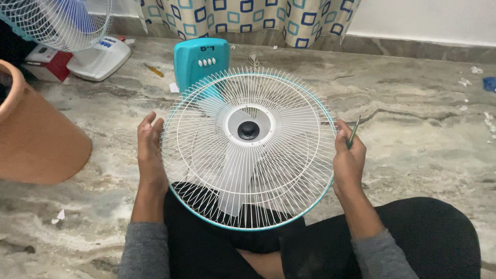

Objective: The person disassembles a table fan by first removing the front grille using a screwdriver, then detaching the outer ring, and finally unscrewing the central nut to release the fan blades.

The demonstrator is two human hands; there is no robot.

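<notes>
I saw the teal table fan [248, 150] lying grille-up on the lap, base toward the curtain [243, 18]. Left hand [150, 150] lay flat and open against the grille rim. Right hand [349, 157] pressed the opposite rim, pinching a green-handled screwdriver [354, 132].

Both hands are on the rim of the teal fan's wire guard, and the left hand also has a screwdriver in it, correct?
Not quite. The head view shows the screwdriver in the right hand, not the left hand. The rest holds: both hands press against opposite sides of the rim of the wire guard on the teal fan.
</notes>
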